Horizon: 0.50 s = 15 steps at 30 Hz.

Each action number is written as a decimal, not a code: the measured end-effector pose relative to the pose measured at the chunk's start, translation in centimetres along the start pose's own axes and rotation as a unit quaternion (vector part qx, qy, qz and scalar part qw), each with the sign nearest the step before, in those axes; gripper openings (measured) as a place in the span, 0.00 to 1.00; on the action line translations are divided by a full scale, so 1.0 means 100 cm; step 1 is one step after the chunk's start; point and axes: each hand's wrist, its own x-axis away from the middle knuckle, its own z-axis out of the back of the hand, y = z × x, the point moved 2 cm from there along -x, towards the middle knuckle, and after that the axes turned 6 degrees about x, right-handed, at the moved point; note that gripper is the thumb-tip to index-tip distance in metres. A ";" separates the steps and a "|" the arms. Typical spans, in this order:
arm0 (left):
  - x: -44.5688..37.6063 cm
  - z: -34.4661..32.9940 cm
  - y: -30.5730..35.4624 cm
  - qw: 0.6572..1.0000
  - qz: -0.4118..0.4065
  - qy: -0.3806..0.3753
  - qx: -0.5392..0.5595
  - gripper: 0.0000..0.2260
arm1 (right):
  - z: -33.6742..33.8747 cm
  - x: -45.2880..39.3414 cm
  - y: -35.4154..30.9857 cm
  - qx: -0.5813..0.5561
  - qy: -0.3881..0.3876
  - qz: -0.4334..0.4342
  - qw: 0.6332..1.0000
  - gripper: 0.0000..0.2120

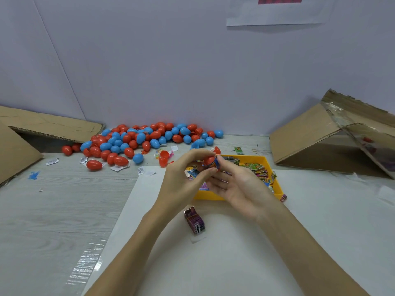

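Red plastic shows between both hands: an egg half (209,160) is held up just above the far left part of a yellow tray (265,160), a little off the surface. The left hand (183,178) grips the egg half, with its thumb and fingers (198,153) curled round the shell from the left. The right hand (239,189) comes in from the right, palm turned up. Its thumb and forefinger pinch a printed paper (215,164) that sits against the open side of the egg half, while its other fingers lie loosely spread below.

The tray rests on a white sheet (224,259) and holds a heap of similar printed papers (257,170). Near the wrists, on the sheet, lies a small purple bundle (195,220), apart from the tray.

Farther back, against the wall, a wide pile of red and blue eggs (141,137) spreads over the grey surface (53,210), with small paper slips scattered at its near edge. Two open red shells (163,158) lie between the pile and the hands. A tipped cardboard box (310,133) stands at the right, and another cardboard box (49,124) at the left.
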 end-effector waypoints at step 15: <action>-0.001 0.005 0.005 0.998 0.017 0.010 0.051 0.19 | -0.001 -0.001 0.002 0.007 -0.024 0.039 0.999 0.12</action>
